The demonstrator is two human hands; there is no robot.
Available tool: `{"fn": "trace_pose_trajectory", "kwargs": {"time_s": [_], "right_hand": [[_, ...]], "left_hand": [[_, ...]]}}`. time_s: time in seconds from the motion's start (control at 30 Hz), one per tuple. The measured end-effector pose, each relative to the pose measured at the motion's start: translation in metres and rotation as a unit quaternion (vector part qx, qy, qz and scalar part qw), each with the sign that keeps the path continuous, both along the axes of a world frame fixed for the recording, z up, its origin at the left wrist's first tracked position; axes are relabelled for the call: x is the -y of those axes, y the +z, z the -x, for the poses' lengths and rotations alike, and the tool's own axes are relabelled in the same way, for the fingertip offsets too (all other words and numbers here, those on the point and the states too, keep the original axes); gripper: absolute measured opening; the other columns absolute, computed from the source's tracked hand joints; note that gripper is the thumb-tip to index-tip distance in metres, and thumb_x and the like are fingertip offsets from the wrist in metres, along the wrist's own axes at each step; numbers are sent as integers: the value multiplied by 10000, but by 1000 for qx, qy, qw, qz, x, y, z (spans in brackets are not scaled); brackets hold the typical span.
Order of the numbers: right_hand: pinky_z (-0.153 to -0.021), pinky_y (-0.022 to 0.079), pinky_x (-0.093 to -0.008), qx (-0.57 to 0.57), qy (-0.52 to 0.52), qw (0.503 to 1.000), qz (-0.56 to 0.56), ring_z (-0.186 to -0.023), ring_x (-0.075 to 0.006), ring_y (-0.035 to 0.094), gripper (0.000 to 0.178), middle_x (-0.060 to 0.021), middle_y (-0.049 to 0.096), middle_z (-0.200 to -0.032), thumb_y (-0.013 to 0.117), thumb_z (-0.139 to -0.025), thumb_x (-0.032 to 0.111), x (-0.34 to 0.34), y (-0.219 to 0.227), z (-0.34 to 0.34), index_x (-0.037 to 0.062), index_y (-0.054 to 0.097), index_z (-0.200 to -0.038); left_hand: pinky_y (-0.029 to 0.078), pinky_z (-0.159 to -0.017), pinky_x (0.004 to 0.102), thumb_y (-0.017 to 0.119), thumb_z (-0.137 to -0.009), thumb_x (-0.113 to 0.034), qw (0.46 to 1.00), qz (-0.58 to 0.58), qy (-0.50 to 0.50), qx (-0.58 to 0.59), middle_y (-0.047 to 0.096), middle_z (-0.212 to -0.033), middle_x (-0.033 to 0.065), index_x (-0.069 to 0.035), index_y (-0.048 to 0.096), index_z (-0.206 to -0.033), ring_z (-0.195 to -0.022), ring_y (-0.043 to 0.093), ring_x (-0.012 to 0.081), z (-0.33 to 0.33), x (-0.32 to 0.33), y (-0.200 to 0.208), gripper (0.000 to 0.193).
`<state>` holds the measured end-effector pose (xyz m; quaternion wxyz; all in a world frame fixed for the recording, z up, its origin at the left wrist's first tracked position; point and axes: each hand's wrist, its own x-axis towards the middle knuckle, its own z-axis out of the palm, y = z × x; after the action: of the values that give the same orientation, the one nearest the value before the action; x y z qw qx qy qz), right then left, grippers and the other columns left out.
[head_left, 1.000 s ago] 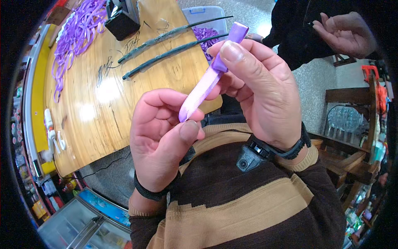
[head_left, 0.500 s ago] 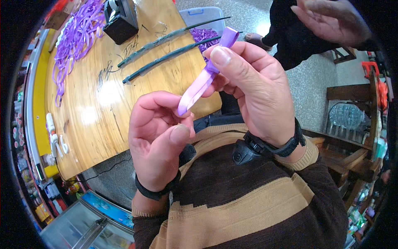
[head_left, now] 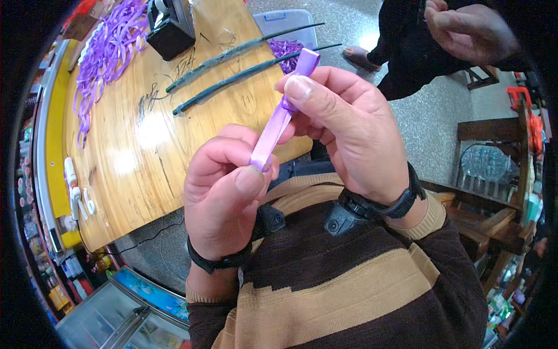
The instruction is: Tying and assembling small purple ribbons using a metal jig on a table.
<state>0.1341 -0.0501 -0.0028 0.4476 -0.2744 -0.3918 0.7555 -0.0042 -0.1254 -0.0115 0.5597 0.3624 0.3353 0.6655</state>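
Observation:
A purple satin ribbon (head_left: pixel 272 135), looped and knotted near its middle, stretches between my two hands above the table's near right corner. My left hand (head_left: pixel 224 189) pinches the lower end of its loop between thumb and fingertip. My right hand (head_left: pixel 354 125) is closed on the ribbon by the knot, thumb on top, and a short folded loop sticks up past the fingers. Part of the knot is hidden behind the right thumb. Beyond my hands, two dark green wrapped stems (head_left: pixel 232 81) lie across the wooden table (head_left: pixel 116 192).
Purple ribbons (head_left: pixel 113 49) lie heaped at the far left, beside a black tape dispenser (head_left: pixel 170 29). A white glue gun (head_left: pixel 74 186) rests at the left edge. A plastic bin (head_left: pixel 285 23) with purple ribbon stands past the table. Another person's hand (head_left: pixel 474 32) is at upper right.
My left thumb has closed down on the ribbon loop's end. Both hands have shifted slightly, and the ribbon hangs steeper and straighter. The other person's hand has changed pose.

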Motion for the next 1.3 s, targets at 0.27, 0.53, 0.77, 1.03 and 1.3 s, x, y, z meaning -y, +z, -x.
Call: {"fn": "trace_pose_trajectory", "kwargs": {"time_s": [0.27,0.53,0.77,1.03,1.3], "right_hand": [[-646,482,-221,6,28,1000,7,-666,-103,591,256,-46,600,-782,591,-842,228,-2,4,-3,-7,578,-943],[-638,484,-223,36,-4,998,-41,-660,-112,593,251,-56,609,-792,589,-843,221,-3,2,-3,-8,590,-945],[-649,487,-229,-2,-14,999,-40,-679,-119,600,249,-67,613,-804,576,-850,209,-15,8,-13,-18,586,-952],[-647,496,-246,-32,-58,996,-59,-672,-127,607,227,-65,615,-791,574,-850,209,-48,18,-39,-8,576,-917],[-666,491,-255,-44,-59,995,-73,-684,-126,607,237,-55,600,-783,539,-871,206,-75,21,-60,-6,574,-973]], "left_hand": [[384,-597,219,564,-783,-114,996,25,-86,7,516,-962,136,-4,500,-840,-641,471,101,8,1,-4,140],[414,-570,207,529,-818,-32,993,96,-65,24,539,-908,132,-6,458,-908,-600,507,98,4,7,3,117],[405,-555,195,526,-797,8,995,90,-32,2,554,-885,127,7,399,-1061,-583,499,100,-2,-2,7,292],[423,-585,222,524,-798,-11,990,131,-14,-54,559,-867,114,14,424,-1074,-600,503,104,-8,-3,3,295],[414,-603,219,530,-797,-17,986,151,-40,-66,569,-813,101,13,465,-999,-559,494,98,-5,1,-1,214]]}}
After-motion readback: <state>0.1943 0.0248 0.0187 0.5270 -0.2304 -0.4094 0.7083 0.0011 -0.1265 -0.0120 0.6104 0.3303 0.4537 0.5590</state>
